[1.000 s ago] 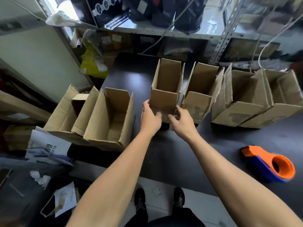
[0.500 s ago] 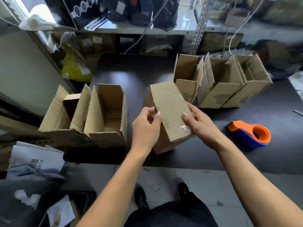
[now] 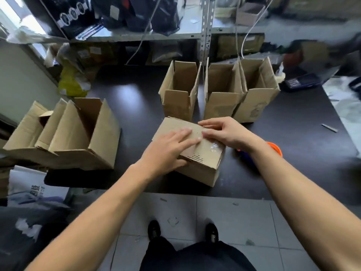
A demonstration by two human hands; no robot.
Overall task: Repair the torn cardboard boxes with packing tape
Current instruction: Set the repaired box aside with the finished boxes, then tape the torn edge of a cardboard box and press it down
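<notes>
A small cardboard box (image 3: 197, 153) is seen lying on the black table (image 3: 293, 153), close to its near edge, with its flaps folded shut on top. The left hand (image 3: 168, 151) is laid flat on the upper face, its fingers (image 3: 185, 132) straight and slightly spread, pressed against the left flap. The right hand (image 3: 226, 132) is set on the far right part of the same face, fingers bent, their tips pressed to the cardboard where the flaps meet; nothing is gripped by them. A patch of old clear tape (image 3: 214, 148) is visible on the flap just below the right hand.

Just behind the box, three open cardboard boxes (image 3: 220, 90) are stood upright in a row, flaps raised; the right two are touching, the left one stands slightly apart. Two larger open boxes (image 3: 64, 133) are lying together at the left end of the table. An orange and blue tape dispenser (image 3: 273, 148) is largely hidden behind the right forearm, on the table just to the right of the box. A metal shelf rack (image 3: 206, 26), loaded with bags and parcels, is seen behind the table, and a yellow bag (image 3: 72, 83) is propped at the table's far left corner.
</notes>
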